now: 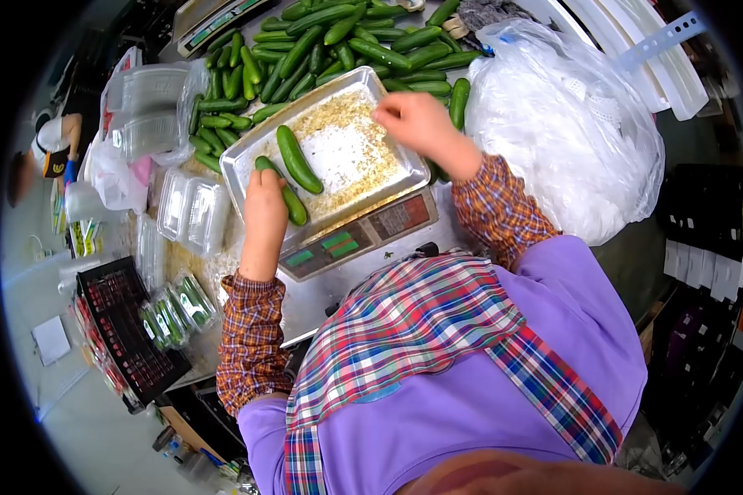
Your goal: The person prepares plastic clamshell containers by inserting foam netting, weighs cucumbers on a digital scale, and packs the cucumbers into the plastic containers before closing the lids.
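A metal tray with yellowish crumbs rests on a scale. One cucumber lies in the tray. My left hand is closed around a second cucumber at the tray's left side. Over the tray's upper right edge is my right hand, its fingers bent together; what they hold, if anything, is too small to make out. Behind the tray spreads a large pile of cucumbers.
Clear plastic containers stand left of the tray, with packed cucumbers and a black crate below. A big bag of white material sits at the right. Another person is at the far left.
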`<state>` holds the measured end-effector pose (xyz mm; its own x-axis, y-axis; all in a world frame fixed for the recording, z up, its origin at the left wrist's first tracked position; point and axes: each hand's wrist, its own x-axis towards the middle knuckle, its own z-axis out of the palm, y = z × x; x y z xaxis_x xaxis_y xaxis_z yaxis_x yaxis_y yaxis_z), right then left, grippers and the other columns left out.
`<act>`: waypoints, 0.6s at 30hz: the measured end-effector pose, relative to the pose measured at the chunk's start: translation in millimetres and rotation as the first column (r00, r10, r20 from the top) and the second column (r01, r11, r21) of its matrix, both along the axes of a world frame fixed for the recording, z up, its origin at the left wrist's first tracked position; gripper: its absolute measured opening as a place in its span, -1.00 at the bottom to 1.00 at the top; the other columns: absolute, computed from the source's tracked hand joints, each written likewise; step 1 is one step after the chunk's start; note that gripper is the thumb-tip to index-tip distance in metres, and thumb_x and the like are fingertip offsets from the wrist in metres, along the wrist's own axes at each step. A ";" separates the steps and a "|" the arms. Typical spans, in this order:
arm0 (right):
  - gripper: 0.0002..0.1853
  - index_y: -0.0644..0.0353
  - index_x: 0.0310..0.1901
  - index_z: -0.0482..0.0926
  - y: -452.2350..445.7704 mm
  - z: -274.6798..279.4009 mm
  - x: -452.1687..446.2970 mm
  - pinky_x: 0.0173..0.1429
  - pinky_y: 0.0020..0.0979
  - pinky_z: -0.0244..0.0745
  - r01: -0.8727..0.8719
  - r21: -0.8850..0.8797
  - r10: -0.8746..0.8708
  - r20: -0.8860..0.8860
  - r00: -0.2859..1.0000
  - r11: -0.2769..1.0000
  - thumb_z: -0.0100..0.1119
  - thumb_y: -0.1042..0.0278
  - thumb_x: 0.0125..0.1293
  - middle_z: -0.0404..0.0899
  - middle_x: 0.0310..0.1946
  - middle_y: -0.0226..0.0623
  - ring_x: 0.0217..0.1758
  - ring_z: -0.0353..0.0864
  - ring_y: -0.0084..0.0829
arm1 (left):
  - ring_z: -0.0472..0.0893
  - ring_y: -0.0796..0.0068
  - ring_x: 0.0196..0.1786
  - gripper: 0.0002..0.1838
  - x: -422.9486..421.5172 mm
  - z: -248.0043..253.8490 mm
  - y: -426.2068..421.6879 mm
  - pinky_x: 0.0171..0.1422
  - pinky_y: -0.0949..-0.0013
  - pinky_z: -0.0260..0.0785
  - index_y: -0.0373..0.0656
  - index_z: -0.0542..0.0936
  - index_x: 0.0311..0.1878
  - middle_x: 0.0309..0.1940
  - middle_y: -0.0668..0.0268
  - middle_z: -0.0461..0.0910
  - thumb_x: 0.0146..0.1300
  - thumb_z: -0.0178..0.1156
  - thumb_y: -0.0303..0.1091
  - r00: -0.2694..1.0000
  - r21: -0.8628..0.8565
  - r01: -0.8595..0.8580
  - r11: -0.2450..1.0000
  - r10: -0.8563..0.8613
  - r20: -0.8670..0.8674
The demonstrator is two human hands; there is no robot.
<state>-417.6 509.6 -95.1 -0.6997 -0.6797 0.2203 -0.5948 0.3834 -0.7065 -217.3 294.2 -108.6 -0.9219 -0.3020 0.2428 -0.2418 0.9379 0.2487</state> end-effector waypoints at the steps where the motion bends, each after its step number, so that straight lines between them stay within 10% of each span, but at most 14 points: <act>1: -0.76 0.12 -0.33 0.63 -3.5 -2.3 -17.0 -0.27 -0.26 0.47 0.059 0.081 -0.057 -0.029 0.998 0.995 0.13 0.14 0.18 0.61 -0.43 -0.19 -0.38 0.60 -0.18 | 0.48 -0.09 -0.30 -0.90 0.8 -2.9 -2.3 -0.26 0.06 0.34 -0.31 0.39 -0.38 -0.37 -0.02 0.42 0.14 0.12 -0.53 1.000 0.001 -0.013 1.000 0.013 0.003; 6: -0.74 0.05 -0.18 0.63 -24.6 -21.7 -113.3 -0.07 -0.16 0.49 0.274 0.452 -0.182 -0.237 0.954 0.849 0.07 0.35 0.08 0.63 -0.27 -0.20 -0.14 0.60 -0.16 | 0.48 0.10 -0.44 -0.81 4.6 -6.6 -13.9 -0.36 0.14 0.32 -0.28 0.38 -0.43 -0.49 0.05 0.45 0.28 0.04 -0.41 0.988 -0.031 -0.050 0.998 0.045 -0.151; 9: -0.67 0.07 -0.06 0.59 -28.5 -37.2 -149.6 -0.03 -0.15 0.49 0.286 0.585 -0.108 -0.320 0.941 0.759 0.12 0.27 0.10 0.62 -0.18 -0.19 -0.09 0.59 -0.13 | 0.37 0.43 -0.65 -0.68 23.6 18.6 -6.3 -0.54 0.33 0.22 -0.23 0.35 -0.51 -0.67 0.25 0.38 0.38 -0.05 -0.30 0.944 0.665 -0.240 0.707 0.330 -0.010; 11: -0.65 0.08 -0.05 0.58 -35.3 -35.4 -150.9 -0.02 -0.16 0.49 0.188 0.462 -0.121 -0.170 0.978 0.867 0.14 0.17 0.14 0.61 -0.16 -0.19 -0.08 0.58 -0.11 | 0.23 0.65 -0.73 -0.59 43.4 38.8 12.6 -0.63 0.49 0.07 -0.18 0.33 -0.57 -0.77 0.41 0.27 0.43 -0.13 -0.22 0.938 0.822 -0.209 0.530 0.346 0.016; 18: -0.53 0.15 0.03 0.53 -61.2 -41.8 -146.0 0.01 -0.19 0.47 0.081 0.564 0.050 -0.212 0.976 0.822 0.23 0.09 0.12 0.56 -0.08 -0.10 -0.02 0.55 -0.12 | 0.22 0.69 -0.75 -0.51 126.9 37.4 67.4 -0.67 0.53 0.04 -0.09 0.32 -0.70 -0.81 0.47 0.30 0.41 -0.02 -0.17 0.887 0.855 -0.435 0.284 0.298 0.352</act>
